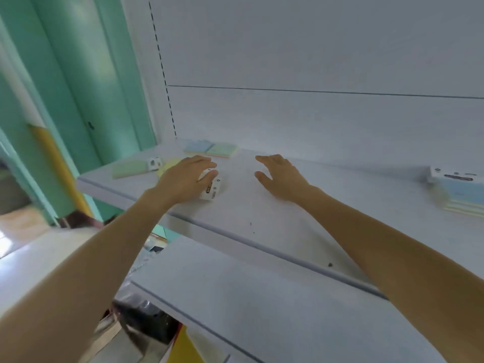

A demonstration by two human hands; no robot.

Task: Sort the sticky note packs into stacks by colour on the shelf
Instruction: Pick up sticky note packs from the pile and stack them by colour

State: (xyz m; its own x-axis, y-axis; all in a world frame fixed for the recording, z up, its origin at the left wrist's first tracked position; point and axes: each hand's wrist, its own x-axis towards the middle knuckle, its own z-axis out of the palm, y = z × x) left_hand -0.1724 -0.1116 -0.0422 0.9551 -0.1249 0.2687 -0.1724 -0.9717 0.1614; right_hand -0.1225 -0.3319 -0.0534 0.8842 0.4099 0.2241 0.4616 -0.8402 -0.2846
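nearest, at six o'clock in the view, a pale grey lower shelf (262, 297) juts out with a darker strip along its front edge. below it, toward seven o'clock, sit a dark bundle (146, 323) and a yellow slab (183, 347). two bare forearms rise from the bottom corners to the upper shelf (262, 213), pale grey too, with a few dark specks on its bare middle. at nine o'clock from the frame's centre the left hand (183, 176) lies palm down, fingers and thumb curled round a sticky note pack (212, 188). the pack rests on the shelf, its white printed label end poking toward the camera. at three o'clock from centre the right hand (281, 176) is apart from that pack, fingers straight and spread, holding nothing; whether its palm touches the shelf i cannot tell. just past the left hand, at its eleven o'clock, a yellow pack (170, 163) shows partly behind the knuckles. beside it, nearer the shelf's left end, lies a green pack (129, 169) with a white label end. farther back, against the rear panel, a blue pack (198, 146) and a second green pack (224, 149) lie side by side, touching. at the far right edge stands a pastel stack (458, 197), blue on top, under a white label. behind it all rises the white back panel (314, 48) with one horizontal seam, and a slotted upright (162, 69) at eleven o'clock. teal walls (78, 74) and a yellow post (52, 158) fill the left.
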